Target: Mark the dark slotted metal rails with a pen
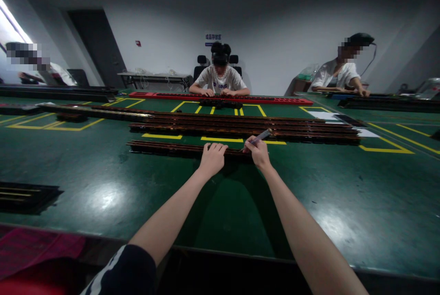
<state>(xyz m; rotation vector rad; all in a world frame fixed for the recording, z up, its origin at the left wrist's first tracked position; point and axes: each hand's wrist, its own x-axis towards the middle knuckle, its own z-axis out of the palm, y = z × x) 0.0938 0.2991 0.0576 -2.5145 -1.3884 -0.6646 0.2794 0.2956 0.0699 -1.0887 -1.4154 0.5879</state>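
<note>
A bundle of long, thin dark strips with reddish-brown edges [165, 148] lies crosswise on the green table in front of me. My left hand [213, 159] rests on top of these strips, its fingers laid over them and not visibly wrapped around. Just to the right, my right hand [257, 153] is closed around a slim grey pen-like tool [261, 136]. The tool slants, its upper end up to the right and its lower end down at the strips; the exact tip is too small to make out.
Behind the bundle lies a wider stack of similar strips [240, 125]. Yellow tape lines [388, 150] mark the green tabletop [103, 162]. More dark strips [27, 197] lie at the left. A red rail [275, 100] lies before a co-worker opposite [220, 77]; other people work at both sides.
</note>
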